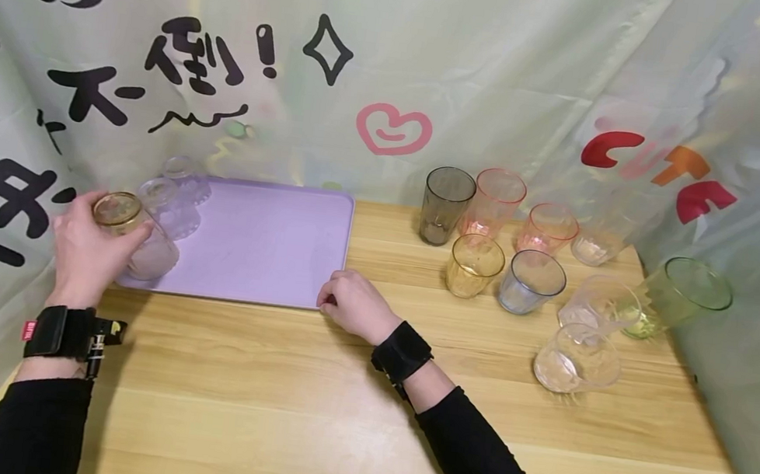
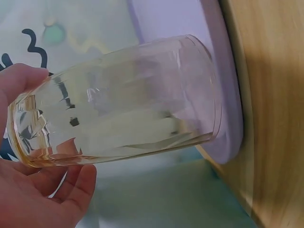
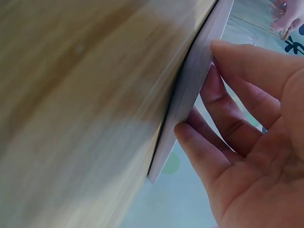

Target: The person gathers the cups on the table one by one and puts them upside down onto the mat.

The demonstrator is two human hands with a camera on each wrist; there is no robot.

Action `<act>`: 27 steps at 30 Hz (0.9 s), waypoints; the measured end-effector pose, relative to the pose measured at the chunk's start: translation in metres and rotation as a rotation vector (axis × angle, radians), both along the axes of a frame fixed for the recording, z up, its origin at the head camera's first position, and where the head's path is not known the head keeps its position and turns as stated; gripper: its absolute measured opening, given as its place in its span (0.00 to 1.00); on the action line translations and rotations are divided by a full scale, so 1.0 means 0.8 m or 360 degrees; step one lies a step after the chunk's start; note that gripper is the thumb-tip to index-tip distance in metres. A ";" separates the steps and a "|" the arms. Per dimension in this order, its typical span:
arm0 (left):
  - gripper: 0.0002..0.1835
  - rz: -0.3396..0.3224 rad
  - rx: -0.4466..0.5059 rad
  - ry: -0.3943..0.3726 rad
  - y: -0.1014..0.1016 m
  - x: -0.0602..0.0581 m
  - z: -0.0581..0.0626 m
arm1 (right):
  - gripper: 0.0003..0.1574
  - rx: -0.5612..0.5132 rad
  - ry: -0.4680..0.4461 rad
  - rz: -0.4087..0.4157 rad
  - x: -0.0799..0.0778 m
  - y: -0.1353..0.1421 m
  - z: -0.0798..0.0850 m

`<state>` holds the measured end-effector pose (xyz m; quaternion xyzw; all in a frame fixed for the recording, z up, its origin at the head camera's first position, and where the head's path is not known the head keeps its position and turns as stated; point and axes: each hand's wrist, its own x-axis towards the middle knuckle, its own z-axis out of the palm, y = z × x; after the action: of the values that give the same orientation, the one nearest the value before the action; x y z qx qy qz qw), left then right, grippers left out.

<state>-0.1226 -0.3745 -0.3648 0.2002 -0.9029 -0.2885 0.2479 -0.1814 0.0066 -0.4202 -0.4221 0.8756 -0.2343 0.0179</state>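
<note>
Holding a yellow-tinted glass tumbler upside down at the left front corner of a lilac tray, thick base up, wide mouth down. Gripped near that base by the left hand, thumb on one side and fingers curled round the other, probably to keep the rim free to sit flat. Hard to tell whether resting fully or just short of the surface (see-through glass against pale lilac, so not much to go by).

Ranged behind it along the tray's left side with a nearer clear glass and a farther clear glass, perhaps kept to that edge to save room.

At the right front corner, pinching the tray's rim with the right hand, fingers bent and fingertips against the edge, seemingly to stop any sliding.

Farther right on the wooden table, mouths up: a smoky grey tumbler, two pink glasses, an amber glass, a bluish glass, three clear tumblers and a green glass. Grouped loosely, likely for easy reach. Beyond, hung as a backdrop, a pale printed cloth.
</note>
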 end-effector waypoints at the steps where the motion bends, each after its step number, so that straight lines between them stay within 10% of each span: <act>1: 0.43 0.0007 0.0004 -0.0005 -0.001 0.000 -0.001 | 0.03 0.0002 0.0002 0.0001 0.000 0.000 0.000; 20: 0.47 -0.0020 -0.0035 -0.0064 0.002 0.005 -0.007 | 0.02 0.0023 -0.0022 0.0000 0.003 0.000 0.003; 27: 0.43 0.0065 -0.0309 0.0478 0.035 0.002 -0.003 | 0.03 0.0005 -0.0008 0.0003 0.003 0.001 0.001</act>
<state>-0.1212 -0.3466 -0.3673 0.1482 -0.8752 -0.2215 0.4038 -0.1793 0.0074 -0.4195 -0.4224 0.8754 -0.2340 0.0211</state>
